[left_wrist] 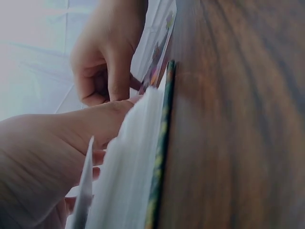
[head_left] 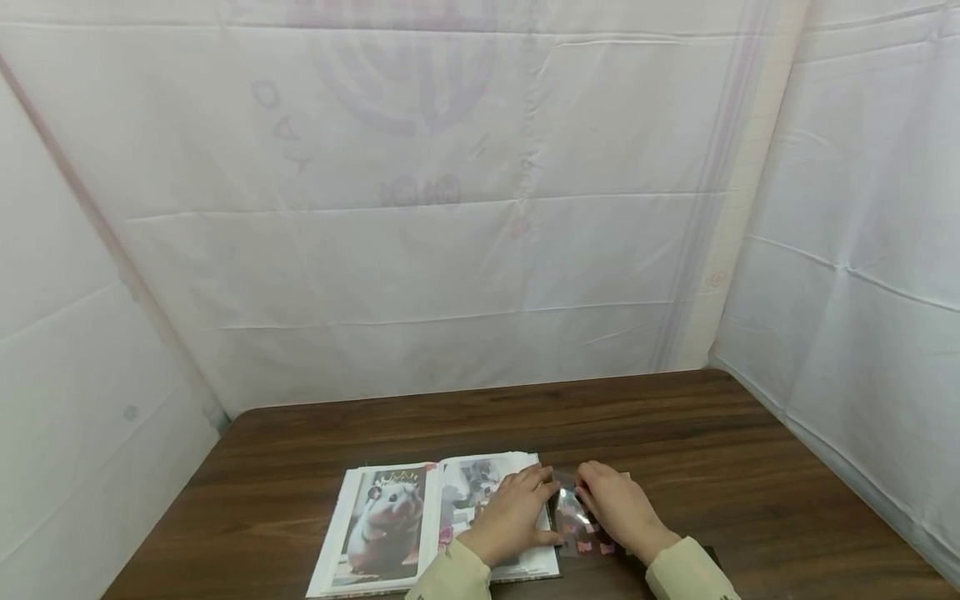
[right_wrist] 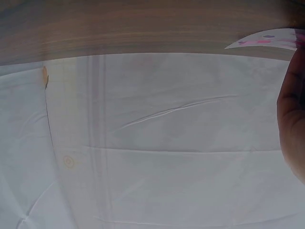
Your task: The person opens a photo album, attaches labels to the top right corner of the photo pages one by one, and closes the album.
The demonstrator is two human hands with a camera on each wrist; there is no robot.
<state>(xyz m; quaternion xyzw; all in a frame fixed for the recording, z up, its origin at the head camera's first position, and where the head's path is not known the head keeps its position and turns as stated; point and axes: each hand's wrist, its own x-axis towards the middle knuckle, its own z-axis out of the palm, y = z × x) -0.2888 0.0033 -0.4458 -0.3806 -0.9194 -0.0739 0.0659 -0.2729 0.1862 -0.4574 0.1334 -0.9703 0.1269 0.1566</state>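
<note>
An open picture book [head_left: 430, 521] lies on the table, a white hamster picture on its left page. My left hand [head_left: 513, 515] rests on the right page, fingers spread toward the outer edge. Beside that edge is a clear sticker sheet [head_left: 573, 533] with small pink and orange figures. My right hand [head_left: 618, 507] pinches the sheet with curled fingers. In the left wrist view, the book's thick page block [left_wrist: 131, 167] stands between my left hand [left_wrist: 43, 152] and the table. One corner of the sheet [right_wrist: 262, 40] shows in the right wrist view; the right fingertips are hidden there.
The brown wooden table [head_left: 645, 417] extends behind and to both sides of the book. White cloth walls [head_left: 465, 275] enclose its back and sides. A dark edge of something [head_left: 711, 553] shows by the right sleeve; its kind is unclear.
</note>
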